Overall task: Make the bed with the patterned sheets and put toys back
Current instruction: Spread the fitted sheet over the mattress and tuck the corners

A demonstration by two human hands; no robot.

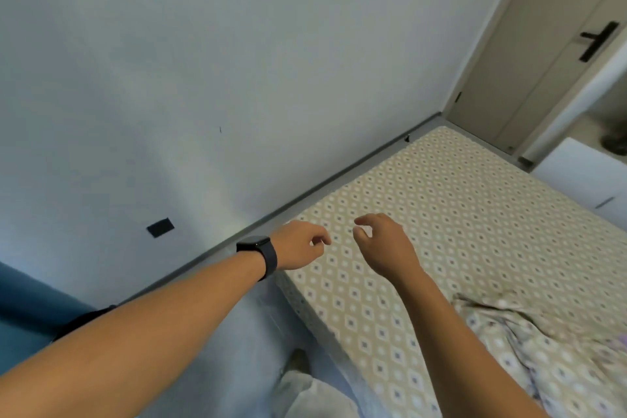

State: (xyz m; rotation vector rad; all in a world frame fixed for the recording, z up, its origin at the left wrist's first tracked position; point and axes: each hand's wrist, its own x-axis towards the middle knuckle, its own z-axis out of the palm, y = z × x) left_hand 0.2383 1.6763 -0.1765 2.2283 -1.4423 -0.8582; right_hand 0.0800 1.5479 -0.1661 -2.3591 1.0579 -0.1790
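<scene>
A beige sheet with a diamond pattern (475, 214) lies flat over the mattress, which runs along the wall toward the door. Above the bed's near corner hover my left hand (300, 244), with a dark watch on its wrist, and my right hand (385, 244). Both have loosely curled fingers and hold nothing. A crumpled quilt in a paler pattern (543, 343) is bunched on the bed at the lower right. No toys are in view.
A white wall with a black socket plate (160, 227) stands to the left. A beige door with a black handle (597, 41) is at the far right, next to a white cabinet (583, 176). A blue headboard (27, 309) shows at the lower left.
</scene>
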